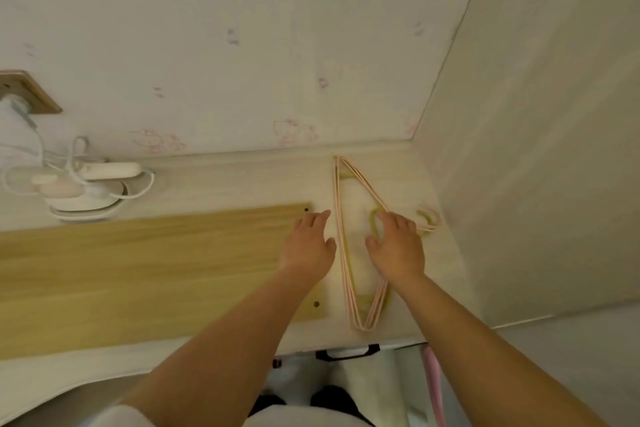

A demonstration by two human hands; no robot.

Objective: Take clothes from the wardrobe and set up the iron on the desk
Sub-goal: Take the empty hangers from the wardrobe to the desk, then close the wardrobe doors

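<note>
The task's thing here is a bundle of empty clothes hangers (349, 253), thin pink ones nested together with a yellow-green one among them, lying flat on the pale tabletop (214, 184) near its right end, close to the side wall (540, 149). Their narrow ends point toward the back wall and toward the front edge, and the hooks (427, 218) poke out to the right.

The right hand (398, 250) lies on top of the bundle's right side, fingers spread and fairly straight over the yellow-green loop and the pink wires; its grip looks open, pressing or touching and not curled round anything, though the fingertips are partly hidden. The left hand (308, 246) rests flat just left of the bundle, over the end of a wooden board (138, 270) that lies along the tabletop; its grip is open too and holds nothing, with the hangers' left wires just beside its thumb.

No iron and no clothes show in view. At the far left sit a power strip (104, 172) and tangled white cables (76, 156).

Risks, as a judgement: the hangers are loose and nested, so a one-sided pull could fan them apart or snag hooks together; the front tip sits near the tabletop's edge, so a push toward the body could tip the bundle off; the cables could later catch the iron's cord
</note>
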